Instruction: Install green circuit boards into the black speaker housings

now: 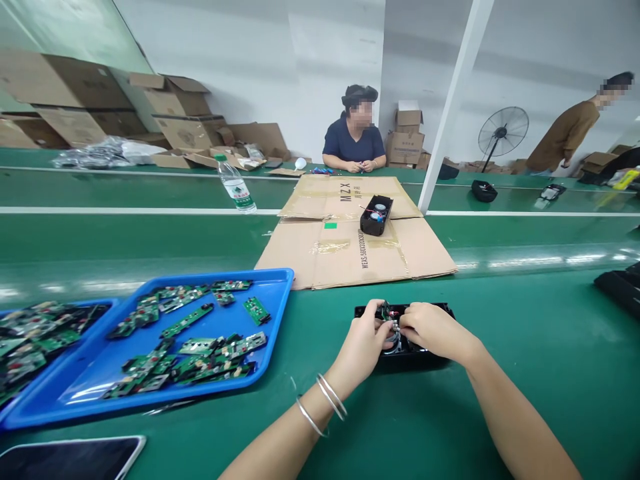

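Note:
A black speaker housing [415, 359] lies open on the green table in front of me. Over its left half, my left hand [364, 337] has its fingers closed on a small green circuit board [386, 311]. My right hand [433, 330] reaches in from the right, its fingertips pinched together near white and red wires beside the board. What exactly the right fingertips grip is too small to tell. Round grey parts show inside the housing below my fingers.
Blue trays [220, 267] of circuit boards stand at the left, with a phone [75, 460] below. Flattened cardboard [340, 257] carries another black housing [376, 217]. A water bottle [236, 187] stands beyond the trays. One person [355, 137] sits opposite; another [570, 133] is at the right.

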Demonstrator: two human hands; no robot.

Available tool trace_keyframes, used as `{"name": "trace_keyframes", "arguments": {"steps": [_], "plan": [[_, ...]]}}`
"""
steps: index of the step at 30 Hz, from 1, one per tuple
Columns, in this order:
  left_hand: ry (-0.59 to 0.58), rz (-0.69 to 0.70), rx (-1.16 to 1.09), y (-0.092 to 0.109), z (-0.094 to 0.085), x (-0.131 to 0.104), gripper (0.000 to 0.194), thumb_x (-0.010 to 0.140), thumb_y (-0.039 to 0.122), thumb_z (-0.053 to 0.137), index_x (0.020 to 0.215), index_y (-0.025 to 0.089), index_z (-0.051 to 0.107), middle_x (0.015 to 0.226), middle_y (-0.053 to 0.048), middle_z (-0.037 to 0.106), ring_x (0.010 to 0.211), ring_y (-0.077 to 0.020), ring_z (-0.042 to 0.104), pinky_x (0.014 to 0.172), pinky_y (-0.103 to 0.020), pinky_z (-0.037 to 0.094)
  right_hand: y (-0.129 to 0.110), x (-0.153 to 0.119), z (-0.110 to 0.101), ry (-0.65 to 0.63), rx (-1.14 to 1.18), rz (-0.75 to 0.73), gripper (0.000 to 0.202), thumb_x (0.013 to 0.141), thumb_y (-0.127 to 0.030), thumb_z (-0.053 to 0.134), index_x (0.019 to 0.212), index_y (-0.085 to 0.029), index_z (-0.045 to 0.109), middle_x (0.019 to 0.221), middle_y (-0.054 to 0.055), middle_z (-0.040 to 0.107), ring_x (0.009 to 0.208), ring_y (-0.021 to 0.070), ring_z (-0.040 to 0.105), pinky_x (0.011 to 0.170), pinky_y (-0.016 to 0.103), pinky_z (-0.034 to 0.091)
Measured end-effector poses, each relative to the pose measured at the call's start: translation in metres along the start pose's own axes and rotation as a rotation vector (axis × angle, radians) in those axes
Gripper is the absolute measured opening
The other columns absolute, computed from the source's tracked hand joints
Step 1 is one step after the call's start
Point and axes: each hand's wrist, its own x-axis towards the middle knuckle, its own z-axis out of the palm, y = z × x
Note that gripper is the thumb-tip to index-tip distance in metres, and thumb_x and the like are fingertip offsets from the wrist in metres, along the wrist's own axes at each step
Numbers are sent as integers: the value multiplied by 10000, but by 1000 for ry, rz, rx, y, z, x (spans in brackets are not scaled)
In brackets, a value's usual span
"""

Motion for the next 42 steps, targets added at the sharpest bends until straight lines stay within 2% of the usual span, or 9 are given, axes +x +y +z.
{"name": "trace_keyframes", "arguments": {"steps": [14, 23, 27, 30, 33, 36, 38, 42], "plan": [[-9, -31, 24, 5, -1, -1, 257, 819, 147, 492, 1069, 188, 450, 662, 7, 598, 745, -192, 664, 624, -334, 592, -3, -1, 1, 20, -12, 10, 210, 882, -171, 449, 739, -160, 602, 752, 43, 621, 733, 167, 552, 629, 253, 355], [-15, -23, 32, 3, -1, 0, 266, 806, 179, 505, 1066, 184, 451, 640, 11, 585, 720, -200, 660, 618, -338, 591, -9, 0, 2, 12, -97, 7, 209, 889, -148, 445, 772, -160, 617, 774, 44, 635, 780, 172, 572, 676, 258, 362], [-55, 42, 65, 0, -3, 0, 260, 821, 215, 478, 1079, 207, 448, 704, -2, 597, 739, -194, 652, 648, -333, 583, -14, 0, 5, 37, -153, 78, 218, 880, -127, 448, 749, -158, 621, 769, 63, 646, 763, 187, 587, 660, 266, 359], [-70, 98, 111, -1, -4, -1, 230, 833, 236, 447, 1063, 225, 457, 746, -8, 593, 769, -190, 638, 662, -322, 576, -14, 3, 7, 19, -167, 163, 228, 889, -182, 452, 739, -159, 622, 753, 74, 652, 703, 199, 604, 625, 269, 369], [-81, 112, 130, 0, -5, -3, 218, 837, 235, 423, 1051, 232, 466, 803, -16, 592, 758, -177, 625, 648, -307, 575, -11, 7, 9, -4, -136, 274, 172, 858, -297, 533, 785, -168, 620, 772, 78, 661, 702, 221, 616, 583, 263, 369], [-92, 116, 117, 2, -4, -4, 216, 840, 241, 412, 1046, 236, 478, 862, -22, 587, 766, -168, 619, 646, -297, 576, -5, 9, 10, 46, -19, 354, 206, 792, -339, 630, 920, -181, 594, 774, 54, 666, 709, 211, 619, 570, 244, 361], [-90, 122, 111, 2, -4, -4, 205, 841, 246, 414, 1033, 235, 485, 858, -19, 583, 769, -168, 620, 649, -295, 577, -2, 9, 11, 79, 78, 321, 218, 785, -327, 642, 951, -198, 586, 767, 31, 665, 706, 191, 615, 582, 233, 359], [-66, 126, 98, 1, -2, -4, 181, 838, 233, 418, 1007, 228, 482, 831, -13, 585, 746, -164, 626, 635, -292, 580, 2, 9, 14, 102, 162, 225, 110, 800, -291, 622, 855, -199, 596, 738, 14, 651, 672, 170, 594, 581, 226, 342]]}}
